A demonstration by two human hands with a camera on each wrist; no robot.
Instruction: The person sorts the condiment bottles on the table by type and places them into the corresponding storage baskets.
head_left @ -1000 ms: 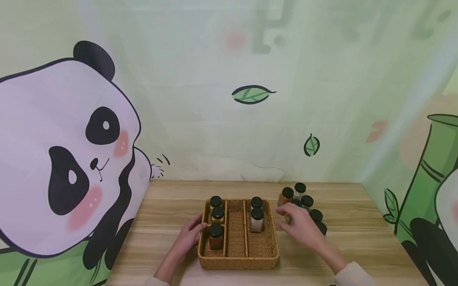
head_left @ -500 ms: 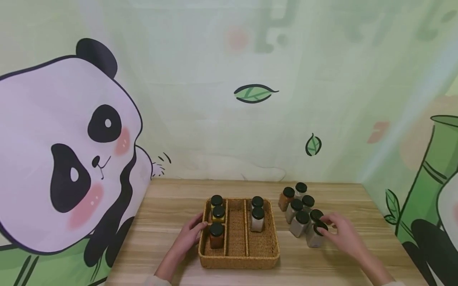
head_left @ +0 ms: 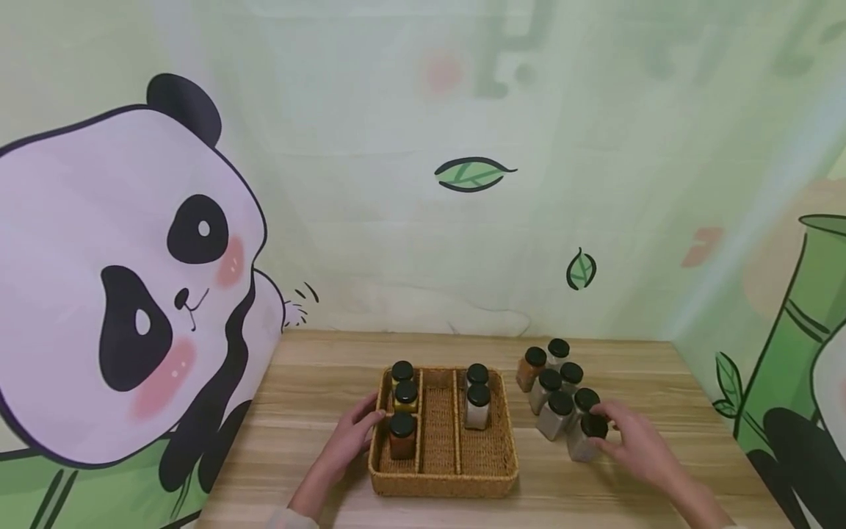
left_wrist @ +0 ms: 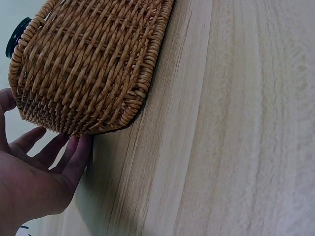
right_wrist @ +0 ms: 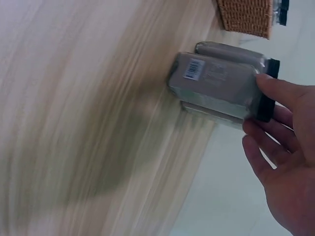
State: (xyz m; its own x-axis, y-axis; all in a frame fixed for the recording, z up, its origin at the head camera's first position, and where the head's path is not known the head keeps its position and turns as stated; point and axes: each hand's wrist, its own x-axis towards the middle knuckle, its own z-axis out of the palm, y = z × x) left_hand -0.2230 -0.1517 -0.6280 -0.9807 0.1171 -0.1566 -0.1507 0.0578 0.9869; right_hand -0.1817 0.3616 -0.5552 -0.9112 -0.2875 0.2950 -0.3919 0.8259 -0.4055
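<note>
A wicker basket with several compartments stands on the table. My left hand holds its left side, thumb at the rim and fingertips against the woven wall. In the head view my right hand is at the nearest spice jar of a group right of the basket. Thumb and fingers pinch this jar by its black lid; the right wrist view shows grey-brown contents and a barcode label on the jar. It stands upright, touching or very close to its neighbours.
Several black-lidded jars stand behind and beside the held one, one with orange-brown contents. Inside the basket, a dark red jar and two yellowish ones occupy the left compartments; two pale jars stand at right. A panda-print backdrop rises behind the table.
My right hand has moved right and toward me, from beside the basket to the nearest jar, and now pinches its lid. The left hand has stayed at the basket.
</note>
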